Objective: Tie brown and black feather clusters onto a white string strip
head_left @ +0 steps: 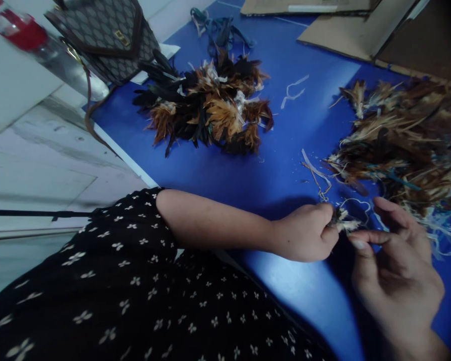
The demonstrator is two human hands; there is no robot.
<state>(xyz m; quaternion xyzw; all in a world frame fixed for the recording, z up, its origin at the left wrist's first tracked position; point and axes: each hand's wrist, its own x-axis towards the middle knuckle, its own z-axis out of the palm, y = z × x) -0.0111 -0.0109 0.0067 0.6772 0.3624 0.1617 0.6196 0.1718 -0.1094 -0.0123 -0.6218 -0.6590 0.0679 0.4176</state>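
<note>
My left hand [308, 233] is closed in a fist around a small feather bundle [346, 220], whose pale quill ends stick out towards the right. Close beside it, my right hand [398, 271] pinches thumb and forefinger together at those ends, the other fingers raised and bent. A thin pale thread [361, 201] loops from the bundle round towards the right fingertips. Whether the pinch holds this thread or the quills is too small to tell. Just beyond the hands lies a large heap of loose brown feathers [406, 135].
Tied feather bunches [214, 105] lie on the blue table [285, 170]. Scraps of plastic strip [295, 90] are scattered about. A patterned bag [105, 40] and a bottle [67, 62] are at the upper left, blue-green ribbons [223, 32] behind. Cardboard [342, 37] occupies the upper right.
</note>
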